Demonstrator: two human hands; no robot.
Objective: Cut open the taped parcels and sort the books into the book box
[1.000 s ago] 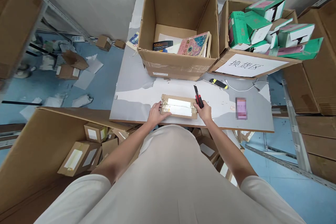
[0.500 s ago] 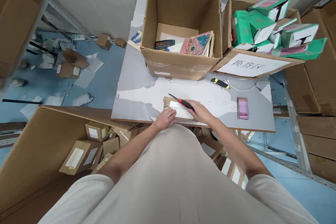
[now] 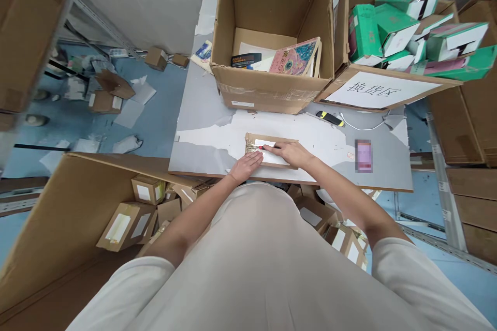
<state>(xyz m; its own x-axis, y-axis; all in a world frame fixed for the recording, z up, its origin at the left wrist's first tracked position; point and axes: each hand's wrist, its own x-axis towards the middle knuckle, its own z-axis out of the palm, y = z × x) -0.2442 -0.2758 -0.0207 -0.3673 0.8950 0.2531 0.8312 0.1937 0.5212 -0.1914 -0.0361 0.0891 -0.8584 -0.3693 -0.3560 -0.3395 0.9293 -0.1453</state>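
Observation:
A flat cardboard package (image 3: 288,164) with a white label lies near the front edge of the table. My left hand (image 3: 247,165) rests on its left part, fingers stretched out flat and holding nothing. Closed around a red and black utility knife (image 3: 265,147) is my right hand (image 3: 294,153), set over the package's label. The knife's tip points left, at the taped left end of the package. Whether the blade is in the cardboard, I cannot tell.
Behind the package stand a large open carton (image 3: 267,90) with books and a carton (image 3: 388,90) full of green boxes. A yellow and black cutter (image 3: 330,118) and a blurred pink rectangular item (image 3: 364,156) lie rightward. A big carton (image 3: 50,217) with parcels stands lower left.
My right hand has brought the knife down from a raised, slanted position to the package's taped left end. My left hand has flattened out on the package. The whole view has shifted slightly.

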